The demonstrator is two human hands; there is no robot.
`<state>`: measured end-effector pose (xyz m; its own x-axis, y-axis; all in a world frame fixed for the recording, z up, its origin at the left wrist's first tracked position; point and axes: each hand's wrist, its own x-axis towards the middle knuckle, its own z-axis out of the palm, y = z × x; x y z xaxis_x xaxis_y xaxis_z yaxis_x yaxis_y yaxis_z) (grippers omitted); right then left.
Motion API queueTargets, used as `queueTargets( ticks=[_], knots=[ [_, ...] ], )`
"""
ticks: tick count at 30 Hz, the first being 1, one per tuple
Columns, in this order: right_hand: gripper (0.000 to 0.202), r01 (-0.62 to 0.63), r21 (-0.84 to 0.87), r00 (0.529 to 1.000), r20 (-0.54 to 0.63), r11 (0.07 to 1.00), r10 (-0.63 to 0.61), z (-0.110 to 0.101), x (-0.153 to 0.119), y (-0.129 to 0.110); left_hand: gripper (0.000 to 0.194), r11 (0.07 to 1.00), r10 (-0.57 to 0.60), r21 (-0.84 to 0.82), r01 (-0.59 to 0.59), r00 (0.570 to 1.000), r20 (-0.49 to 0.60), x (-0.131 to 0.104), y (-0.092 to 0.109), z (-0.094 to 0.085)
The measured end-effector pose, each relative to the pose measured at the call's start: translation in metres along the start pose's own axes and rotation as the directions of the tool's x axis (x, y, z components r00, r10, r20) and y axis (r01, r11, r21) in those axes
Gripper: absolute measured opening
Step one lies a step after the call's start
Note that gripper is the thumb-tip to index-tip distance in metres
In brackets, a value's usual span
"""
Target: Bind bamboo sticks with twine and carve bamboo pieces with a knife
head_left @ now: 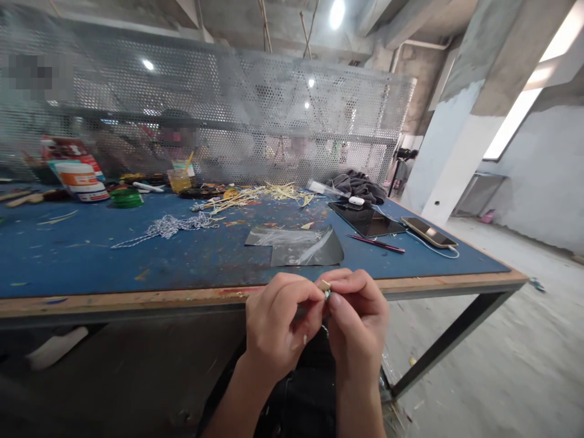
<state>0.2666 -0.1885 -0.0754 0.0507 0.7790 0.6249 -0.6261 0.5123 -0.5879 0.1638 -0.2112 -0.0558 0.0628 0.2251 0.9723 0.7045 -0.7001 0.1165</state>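
Just in front of the table's near edge, my left hand [283, 322] and my right hand [360, 313] meet with their fingertips pinched together. Between them is a small tan piece [324, 285] with a bit of green and white cord under it. Both hands grip at this spot, and the fingers hide most of what they hold. Beyond them on the blue table [205, 261] lies a dark grey sheet [303, 248] with whitish marks and a curled right side.
A tablet [367, 218], a phone [429, 232] with a cable and a dark red pen [376, 243] lie right. White cord [168, 226], pale strips [283, 191], a green jar [126, 198] and paint tubs [77, 176] sit farther back. Behind stands a perforated metal screen [255, 109].
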Motion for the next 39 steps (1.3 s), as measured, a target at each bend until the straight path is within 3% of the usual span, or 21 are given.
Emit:
queueTargets(
  ticks=[5, 14, 22, 29, 39],
  knots=[
    [0.013, 0.021, -0.007, 0.999, 0.043, 1.000, -0.021, 0.002, 0.001, -0.002, 0.012, 1.000, -0.005, 0.004, 0.005, 1.000, -0.017, 0.001, 0.001, -0.002],
    [0.012, 0.097, 0.027, 0.995, -0.034, 0.995, -0.096, 0.008, -0.004, -0.002, 0.007, 0.996, 0.076, -0.050, -0.077, 0.997, -0.015, -0.003, 0.001, -0.001],
    [0.007, -0.001, 0.053, 1.000, -0.006, 0.999, 0.002, 0.001, -0.003, -0.005, 0.014, 0.978, 0.201, -0.043, -0.203, 0.979, -0.035, -0.007, -0.011, -0.003],
    [0.009, 0.015, 0.065, 0.999, 0.038, 0.998, -0.018, 0.000, -0.002, -0.004, 0.009, 0.953, 0.298, -0.037, -0.299, 0.954, -0.035, -0.005, -0.019, -0.005],
    [0.007, 0.024, 0.027, 0.999, -0.024, 0.999, -0.023, 0.002, 0.001, -0.005, 0.016, 0.974, 0.173, -0.138, -0.179, 0.983, -0.054, -0.003, -0.012, -0.004]
  ],
)
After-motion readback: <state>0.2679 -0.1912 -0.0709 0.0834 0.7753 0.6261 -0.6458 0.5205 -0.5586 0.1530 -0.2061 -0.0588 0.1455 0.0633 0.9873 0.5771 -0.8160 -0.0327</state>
